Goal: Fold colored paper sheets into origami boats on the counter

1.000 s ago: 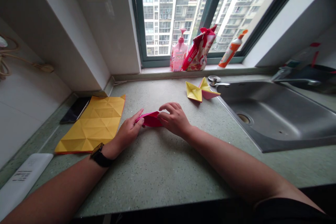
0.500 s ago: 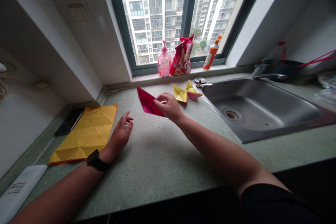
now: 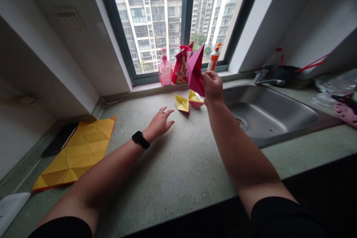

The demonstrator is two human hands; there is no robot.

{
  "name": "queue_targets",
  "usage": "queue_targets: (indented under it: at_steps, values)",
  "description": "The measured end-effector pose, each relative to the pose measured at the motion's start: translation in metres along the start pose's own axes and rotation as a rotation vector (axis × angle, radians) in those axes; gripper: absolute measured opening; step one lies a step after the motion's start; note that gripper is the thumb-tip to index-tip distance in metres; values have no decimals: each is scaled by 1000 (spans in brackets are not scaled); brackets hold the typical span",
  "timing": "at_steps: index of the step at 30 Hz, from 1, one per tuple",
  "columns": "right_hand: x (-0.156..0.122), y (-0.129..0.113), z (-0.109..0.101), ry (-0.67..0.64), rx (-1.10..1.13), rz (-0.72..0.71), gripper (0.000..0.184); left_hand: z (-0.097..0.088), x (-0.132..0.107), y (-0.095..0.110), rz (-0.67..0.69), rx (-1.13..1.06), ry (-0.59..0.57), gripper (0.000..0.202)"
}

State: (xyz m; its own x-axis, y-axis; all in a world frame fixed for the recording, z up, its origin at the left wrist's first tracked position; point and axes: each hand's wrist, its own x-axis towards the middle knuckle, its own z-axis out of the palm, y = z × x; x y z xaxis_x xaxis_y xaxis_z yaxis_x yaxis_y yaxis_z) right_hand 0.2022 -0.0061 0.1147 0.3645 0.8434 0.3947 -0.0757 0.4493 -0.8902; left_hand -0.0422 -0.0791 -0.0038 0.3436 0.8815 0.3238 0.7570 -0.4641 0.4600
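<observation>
Pinched in my right hand (image 3: pixel 214 86) is a magenta folded paper boat (image 3: pixel 195 70), tilted on end in front of the window sill. My left hand (image 3: pixel 161 122) hovers over the counter with its fingers apart and nothing in it. Just beyond it sits a small yellow paper boat (image 3: pixel 182 103), magenta on its underside. Touching or close to that one is a second yellow and magenta paper boat (image 3: pixel 196 104), partly hidden behind my right hand. At the left lie creased sheets of yellow paper (image 3: pixel 80 148) with an orange-red edge.
A pink pump bottle (image 3: pixel 165 70), a red bag (image 3: pixel 181 65) and an orange bottle (image 3: pixel 213 59) stand on the sill. The steel sink (image 3: pixel 279 109) takes up the right side. A dark flat object (image 3: pixel 57 143) lies under the yellow paper; a white object (image 3: pixel 12 208) is at lower left.
My right hand has lifted the magenta paper boat up and to the right, turning it on end. My left hand has moved right, toward the small boats. The view has shifted slightly.
</observation>
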Motion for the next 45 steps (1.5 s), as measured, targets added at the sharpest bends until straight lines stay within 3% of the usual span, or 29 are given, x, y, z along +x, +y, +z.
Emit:
queue_targets:
  at_steps: [5,11,15,25,36,45]
  values:
    - [10,2,-13,63,36,4,21,41,58,0,-39,-50,21,46]
    - [15,22,-15,29,-61,4,26,64,82,-8,-59,-112,82,17]
    - [15,33,-14,3,-152,42,31,65,85,-12,-42,-162,118,7]
    - [10,39,-21,-125,-362,220,21,58,77,-12,48,-294,162,14]
    - [16,58,-34,-247,-883,274,10,57,71,3,120,-239,178,10]
    - [17,64,-37,-320,-913,316,12,57,72,0,111,-229,173,10]
